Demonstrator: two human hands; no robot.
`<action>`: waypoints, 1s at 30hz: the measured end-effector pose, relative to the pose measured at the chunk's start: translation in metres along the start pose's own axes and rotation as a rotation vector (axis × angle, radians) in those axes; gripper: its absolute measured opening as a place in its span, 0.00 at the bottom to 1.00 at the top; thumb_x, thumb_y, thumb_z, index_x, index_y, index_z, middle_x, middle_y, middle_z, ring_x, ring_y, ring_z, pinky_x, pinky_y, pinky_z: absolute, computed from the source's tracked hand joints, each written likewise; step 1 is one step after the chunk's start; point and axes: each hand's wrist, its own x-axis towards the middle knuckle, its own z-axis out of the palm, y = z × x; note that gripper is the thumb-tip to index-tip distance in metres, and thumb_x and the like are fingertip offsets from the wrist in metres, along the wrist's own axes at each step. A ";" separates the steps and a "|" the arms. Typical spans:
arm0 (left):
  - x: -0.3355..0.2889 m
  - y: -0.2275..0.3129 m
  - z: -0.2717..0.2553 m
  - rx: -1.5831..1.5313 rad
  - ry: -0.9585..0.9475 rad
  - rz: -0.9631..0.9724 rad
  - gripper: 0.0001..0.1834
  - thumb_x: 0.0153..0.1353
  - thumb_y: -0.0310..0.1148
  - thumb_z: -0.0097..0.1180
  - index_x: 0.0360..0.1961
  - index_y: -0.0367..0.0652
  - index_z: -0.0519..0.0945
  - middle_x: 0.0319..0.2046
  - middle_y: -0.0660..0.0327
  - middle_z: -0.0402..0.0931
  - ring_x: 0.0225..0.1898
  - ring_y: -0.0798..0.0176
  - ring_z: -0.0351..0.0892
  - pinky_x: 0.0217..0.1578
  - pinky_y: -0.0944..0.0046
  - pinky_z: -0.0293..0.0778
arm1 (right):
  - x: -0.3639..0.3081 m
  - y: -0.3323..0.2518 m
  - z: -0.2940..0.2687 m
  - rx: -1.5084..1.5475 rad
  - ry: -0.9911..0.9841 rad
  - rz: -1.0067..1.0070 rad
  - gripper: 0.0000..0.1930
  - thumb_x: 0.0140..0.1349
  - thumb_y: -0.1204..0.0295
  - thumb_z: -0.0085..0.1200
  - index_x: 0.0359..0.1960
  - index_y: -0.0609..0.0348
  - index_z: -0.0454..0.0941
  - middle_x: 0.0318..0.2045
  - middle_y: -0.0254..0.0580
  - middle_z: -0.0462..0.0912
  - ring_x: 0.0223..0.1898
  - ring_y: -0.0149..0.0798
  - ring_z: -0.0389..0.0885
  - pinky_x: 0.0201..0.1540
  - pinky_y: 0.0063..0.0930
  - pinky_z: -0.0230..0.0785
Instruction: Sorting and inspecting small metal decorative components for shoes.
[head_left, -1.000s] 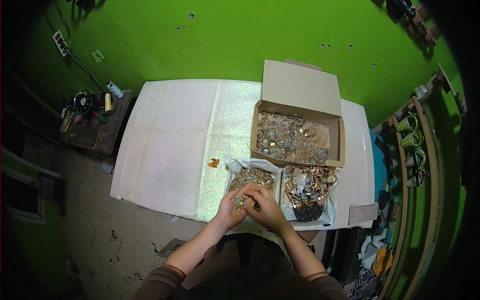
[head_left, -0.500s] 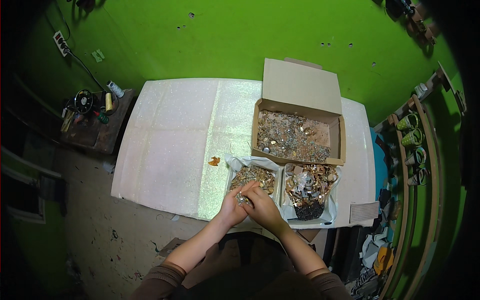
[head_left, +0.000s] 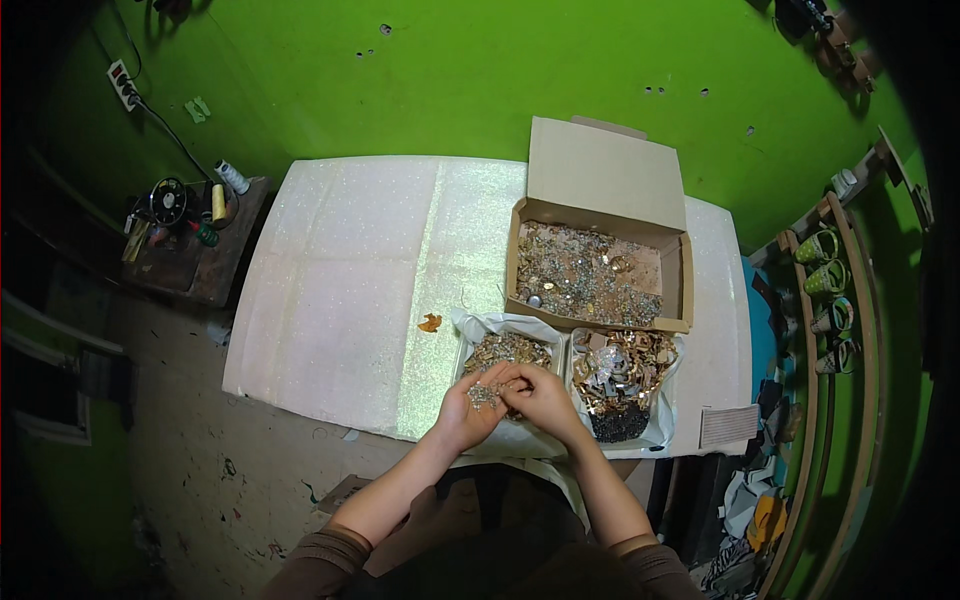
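My left hand [head_left: 465, 415] is turned palm up and cupped, with a small heap of silvery shiny pieces [head_left: 484, 397] lying in it. Close beside that palm, the fingers of my right hand [head_left: 545, 403] are pinched together; whatever they hold is too small to make out. Both hands are over the near part of a white-lined tray [head_left: 474, 324] filled with gold-coloured metal bits [head_left: 508, 349]. To its right, a second white-lined tray [head_left: 664, 428] holds gold-coloured hardware [head_left: 640, 365], clear pieces and a black beaded clump [head_left: 619, 424].
Behind the trays stands an open cardboard box [head_left: 684, 283] with many small shiny pieces inside. An orange-brown scrap [head_left: 430, 323] lies on the glittery white table cover [head_left: 330, 290]. A striped grey piece [head_left: 729, 427] sits at the right front edge. Thread spools [head_left: 231, 178] stand on a side table.
My right hand has drawn back a little to the right from the left palm. The left hand has opened somewhat, so the silvery heap shows more fully.
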 end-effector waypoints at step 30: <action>0.001 0.008 0.006 -0.037 -0.037 0.054 0.24 0.69 0.37 0.31 0.63 0.37 0.60 0.63 0.53 0.60 0.63 0.57 0.61 0.63 0.57 0.58 | -0.006 -0.010 0.009 0.024 0.087 -0.049 0.12 0.59 0.77 0.53 0.44 0.65 0.77 0.40 0.43 0.78 0.39 0.30 0.78 0.42 0.22 0.70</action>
